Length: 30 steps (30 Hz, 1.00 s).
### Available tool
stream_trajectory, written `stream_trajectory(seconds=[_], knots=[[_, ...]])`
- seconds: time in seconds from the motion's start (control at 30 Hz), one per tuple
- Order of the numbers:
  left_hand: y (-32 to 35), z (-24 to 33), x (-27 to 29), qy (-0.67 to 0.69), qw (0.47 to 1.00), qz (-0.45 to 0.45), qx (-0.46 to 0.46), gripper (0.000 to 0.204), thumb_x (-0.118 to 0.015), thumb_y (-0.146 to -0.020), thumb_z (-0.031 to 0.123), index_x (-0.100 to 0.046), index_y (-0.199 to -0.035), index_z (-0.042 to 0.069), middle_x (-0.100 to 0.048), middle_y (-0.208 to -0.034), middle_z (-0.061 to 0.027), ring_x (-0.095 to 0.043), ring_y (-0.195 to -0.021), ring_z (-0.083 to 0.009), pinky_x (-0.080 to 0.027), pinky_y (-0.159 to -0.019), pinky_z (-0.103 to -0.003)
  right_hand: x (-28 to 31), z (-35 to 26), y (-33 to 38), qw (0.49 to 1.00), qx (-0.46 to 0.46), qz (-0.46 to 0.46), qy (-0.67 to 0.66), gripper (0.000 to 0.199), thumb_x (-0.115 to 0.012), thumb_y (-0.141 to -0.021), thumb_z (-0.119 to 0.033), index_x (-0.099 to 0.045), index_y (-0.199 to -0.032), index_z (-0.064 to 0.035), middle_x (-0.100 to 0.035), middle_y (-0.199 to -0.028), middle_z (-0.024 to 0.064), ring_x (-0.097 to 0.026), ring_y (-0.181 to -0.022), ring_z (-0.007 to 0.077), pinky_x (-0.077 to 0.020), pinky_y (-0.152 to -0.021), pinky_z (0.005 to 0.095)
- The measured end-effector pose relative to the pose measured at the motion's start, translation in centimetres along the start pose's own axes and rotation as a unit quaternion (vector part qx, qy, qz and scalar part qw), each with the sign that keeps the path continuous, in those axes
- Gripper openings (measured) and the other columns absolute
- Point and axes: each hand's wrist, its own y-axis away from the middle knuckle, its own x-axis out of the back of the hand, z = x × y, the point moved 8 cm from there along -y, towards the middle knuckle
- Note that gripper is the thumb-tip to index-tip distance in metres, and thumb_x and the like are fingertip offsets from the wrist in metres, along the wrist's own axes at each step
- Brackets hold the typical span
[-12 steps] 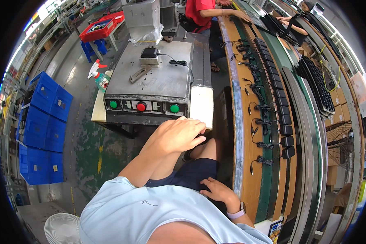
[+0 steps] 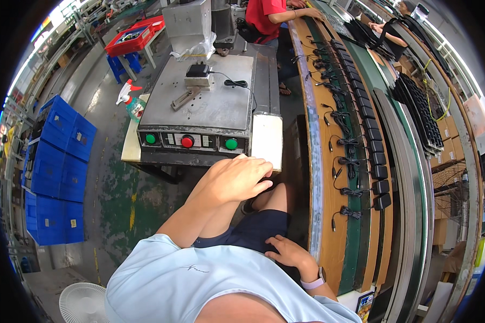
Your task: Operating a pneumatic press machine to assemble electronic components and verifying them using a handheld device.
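My left hand (image 2: pixel 238 178) hangs at the front right corner of a grey metal press table (image 2: pixel 215 110), fingers loosely bent, thumb apart, with nothing visible in it. My right hand (image 2: pixel 286 251) lies on my dark shorts (image 2: pixel 248 229), fingers spread and empty. On the press table a black power adapter (image 2: pixel 198 70) sits on a small metal block (image 2: pixel 198 82), its cable (image 2: pixel 235 83) running right. The table's front panel has a red button (image 2: pixel 187 141) between two green buttons (image 2: pixel 151 139) (image 2: pixel 231 144); neither hand touches them.
To the right, a long bench (image 2: pixel 328 237) carries a row of black adapters (image 2: pixel 373 133) with bundled cables. A co-worker in red (image 2: pixel 269 19) reaches over its far end. A spray bottle (image 2: pixel 132 105) stands left of the press, blue bins (image 2: pixel 59 177) farther left, a white fan (image 2: pixel 83 302) lower left.
The co-worker's hand has shifted away toward the bench's far end. More adapters show at the far end of the row. My hands have stayed still.
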Motion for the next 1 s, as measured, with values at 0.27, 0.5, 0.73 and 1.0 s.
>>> stream_trajectory(seconds=[0.27, 0.5, 0.73, 1.0], knots=[[0.0, 0.2, 0.3, 0.01, 1.0, 0.004, -0.011, 0.021, -0.059, -0.086, 0.027, -0.058, -0.09, 0.006, -0.066, -0.091, -0.0073, -0.06, -0.082, -0.0278, -0.046, -0.079, -0.036, 0.2, 0.1, 0.0, 1.0, -0.011, 0.02, -0.007, 0.04, -0.062, -0.09, -0.023, -0.056, -0.122, 0.0018, -0.061, -0.111, 0.018, -0.062, -0.098, 0.0367, -0.0488, -0.089, 0.0398], [-0.5, 0.4, -0.6, 0.041, 0.999, -0.023, -0.02, 0.021, -0.06, -0.084, 0.025, -0.058, -0.091, 0.005, -0.064, -0.089, -0.0073, -0.059, -0.081, -0.0272, -0.045, -0.077, -0.036, 2.6, -2.3, 0.0, 0.996, 0.039, 0.07, -0.043, 0.031, -0.063, -0.088, -0.015, -0.061, -0.113, 0.0023, -0.063, -0.106, 0.0165, -0.063, -0.09, 0.0329, -0.0503, -0.084, 0.0385], [-0.7, 0.4, -0.7, 0.036, 0.999, -0.002, -0.014, 0.019, -0.061, -0.082, 0.022, -0.058, -0.089, 0.004, -0.063, -0.089, -0.0071, -0.058, -0.081, -0.0273, -0.044, -0.078, -0.035, 14.9, -3.4, 10.3, 0.877, 0.023, 0.479, -0.033, 0.029, -0.067, -0.076, -0.006, -0.063, -0.105, -0.0006, -0.062, -0.102, 0.0111, -0.059, -0.091, 0.027, -0.0481, -0.083, 0.0363], [1.6, 0.2, 0.7, 0.032, 0.997, 0.064, 0.007, 0.017, -0.061, -0.082, 0.02, -0.059, -0.088, 0.004, -0.063, -0.09, -0.0075, -0.058, -0.085, -0.0265, -0.042, -0.085, -0.034, 24.1, 16.2, 17.2, 0.752, -0.345, 0.552, 0.107, 0.065, -0.079, -0.075, -0.036, -0.052, -0.117, 0.0061, -0.055, -0.111, 0.0232, -0.055, -0.094, 0.038, -0.0468, -0.084, 0.043]])
